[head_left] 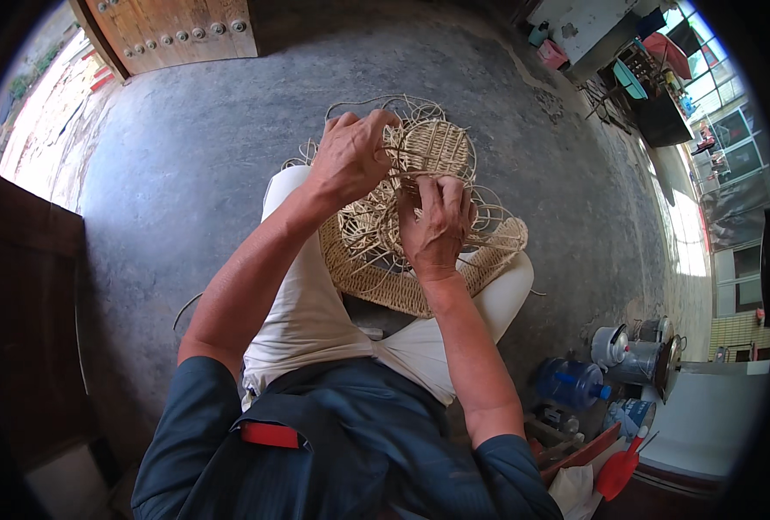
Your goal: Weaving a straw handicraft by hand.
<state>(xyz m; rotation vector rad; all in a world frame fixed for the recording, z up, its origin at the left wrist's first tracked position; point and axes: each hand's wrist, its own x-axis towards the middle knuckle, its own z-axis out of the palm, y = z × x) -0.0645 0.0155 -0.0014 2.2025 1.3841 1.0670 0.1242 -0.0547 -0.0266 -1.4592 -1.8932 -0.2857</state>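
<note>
At twelve o'clock over the lap, weaving: left hand (350, 156) gripping the straw basket (428, 152) rim, right hand (437, 221) pinching a strand; probably threading next, needing tension.

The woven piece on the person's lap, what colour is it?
Pale straw tan, the woven piece shows best in the head view, held by both hands.

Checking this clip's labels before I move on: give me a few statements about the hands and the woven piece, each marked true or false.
1. Both hands, left hand and right hand, are on the woven straw piece. True.
2. The straw piece lies on the floor. False: it rests on the person's lap.
3. Loose strands stick out around the weave. True.
4. A blue water jug stands at the left. False: it is at the lower right.
</note>
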